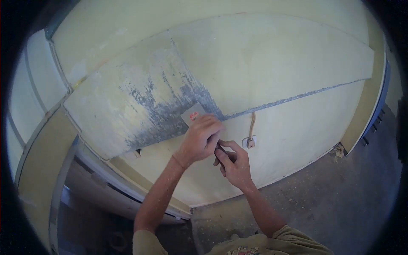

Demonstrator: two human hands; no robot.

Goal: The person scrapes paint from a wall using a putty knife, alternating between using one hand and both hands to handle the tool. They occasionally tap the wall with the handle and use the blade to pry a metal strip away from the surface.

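A wide flat scraper with a red mark on its pale blade lies against the wall panel, at the lower edge of the scraped patch. My left hand is closed around it just behind the blade and covers most of the tool. Lower and to the right, my right hand is closed on the dark end of the handle, close below the left. Around the blade, the cream paint is partly gone and streaky grey surface shows through.
A socket with a plug and cord sits on the wall right of my hands. A grey strip runs along the panel's lower edge. A doorway frame stands at left. Debris lies in the floor corner at right.
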